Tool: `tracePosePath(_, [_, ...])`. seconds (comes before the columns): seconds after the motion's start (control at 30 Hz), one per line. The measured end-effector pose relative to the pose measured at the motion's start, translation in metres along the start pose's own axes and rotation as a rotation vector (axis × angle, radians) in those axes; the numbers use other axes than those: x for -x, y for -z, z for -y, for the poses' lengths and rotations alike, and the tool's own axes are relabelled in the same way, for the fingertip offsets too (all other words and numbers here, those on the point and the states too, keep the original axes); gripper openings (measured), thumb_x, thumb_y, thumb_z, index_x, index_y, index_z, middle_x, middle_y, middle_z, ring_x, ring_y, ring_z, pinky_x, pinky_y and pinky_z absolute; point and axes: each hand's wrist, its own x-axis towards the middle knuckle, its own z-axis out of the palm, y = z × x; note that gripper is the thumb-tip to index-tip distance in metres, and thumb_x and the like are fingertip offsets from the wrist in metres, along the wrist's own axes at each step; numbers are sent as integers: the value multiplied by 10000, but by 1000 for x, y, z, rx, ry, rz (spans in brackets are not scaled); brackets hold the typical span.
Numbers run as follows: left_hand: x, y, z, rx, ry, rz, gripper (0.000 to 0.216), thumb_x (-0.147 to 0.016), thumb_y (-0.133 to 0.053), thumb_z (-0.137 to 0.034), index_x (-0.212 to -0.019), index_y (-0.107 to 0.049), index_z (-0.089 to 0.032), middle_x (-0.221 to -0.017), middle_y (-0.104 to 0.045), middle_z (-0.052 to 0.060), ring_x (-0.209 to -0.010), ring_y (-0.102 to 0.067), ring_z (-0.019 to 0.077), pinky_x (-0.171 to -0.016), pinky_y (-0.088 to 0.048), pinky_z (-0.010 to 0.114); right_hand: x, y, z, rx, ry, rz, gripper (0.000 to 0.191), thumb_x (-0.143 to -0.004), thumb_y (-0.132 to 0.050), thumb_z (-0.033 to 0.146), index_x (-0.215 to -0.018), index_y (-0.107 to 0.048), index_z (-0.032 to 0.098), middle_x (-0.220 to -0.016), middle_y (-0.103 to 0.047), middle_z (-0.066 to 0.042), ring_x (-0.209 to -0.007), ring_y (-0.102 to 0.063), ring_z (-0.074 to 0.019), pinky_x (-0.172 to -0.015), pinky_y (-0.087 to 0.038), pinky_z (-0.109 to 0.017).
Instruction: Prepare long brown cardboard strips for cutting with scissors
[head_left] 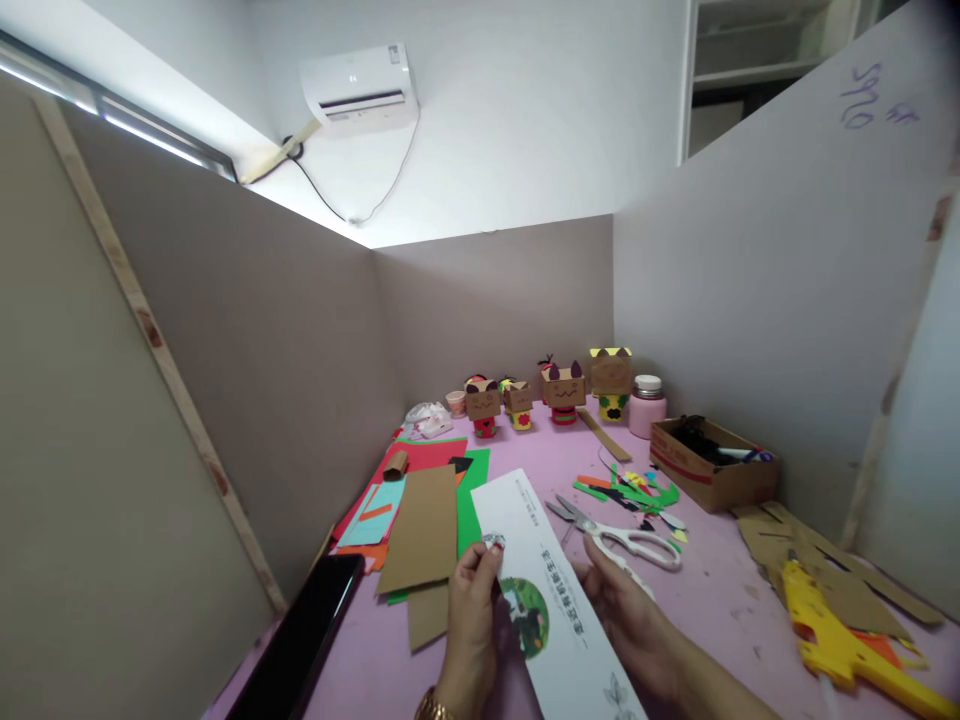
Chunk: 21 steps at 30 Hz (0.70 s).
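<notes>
A long white printed card panel (536, 560), with Chinese lettering and a round green picture, slants across the front of the table. My left hand (474, 610) pinches its left edge, thumb on top and fingers curled beneath. At the opposite edge is my right hand (634, 625), its fingers partly behind the panel and its thumb raised off it. White-handled scissors (637, 545) lie just beyond the right hand, blades pointing away to the left; part of the handle is hidden. Brown cardboard pieces (424, 520) rest left of the panel.
Cardboard-headed figures (564, 390) stand at the back beside a pink jar (647, 410). Coloured scraps (637, 492) lie behind the scissors. To the right are an open box (712, 480) and a yellow glue gun (825, 630). A black phone-like slab (300, 640) lies front left. Partitions surround the table.
</notes>
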Motion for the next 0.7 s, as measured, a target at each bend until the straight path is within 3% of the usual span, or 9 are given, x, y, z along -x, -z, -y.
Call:
tracePosePath(0.13, [3,1,-1,-10,1,21,208,-641,-715,-328,-669,-597,-159,-594,-645,-12,-516,-575,104,-521,-448,211,0,3,-4,100,122,-94,206,-748,-655,317,-802,-689,121,-666,-738,-65,-569,-654,-160,-556,-466,-252])
tracePosePath(0.27, [5,2,3,-15,43,82,316,-712,-632,-418,-820,-661,-122,-830,-713,90,-719,-651,194,-666,-488,297,0,2,-5,126,200,-155,210,-736,-674,328,-824,-702,139,-690,-750,-49,-554,-648,-139,-552,-459,-233])
tracePosePath(0.4, [6,2,8,-7,176,196,412,-767,-529,-492,-862,-674,-119,-853,-725,121,-804,-661,239,-760,-474,351,-1,3,1,90,301,-244,214,-724,-683,351,-858,-699,185,-723,-755,-12,-605,-659,-149,-562,-473,-239])
tracePosePath(0.57, [10,2,6,-50,238,309,463,-811,-443,-511,-915,-681,-128,-856,-729,103,-823,-652,228,-760,-467,331,-5,10,7,6,391,-335,225,-697,-706,361,-851,-690,198,-688,-752,3,-629,-669,-160,-536,-495,-237])
tracePosePath(0.7, [4,6,8,-146,174,309,309,-741,-608,-409,-876,-690,-143,-810,-731,80,-731,-649,190,-650,-459,264,-6,14,13,-75,460,-434,228,-659,-739,359,-820,-677,210,-677,-746,39,-569,-649,-109,-486,-486,-177])
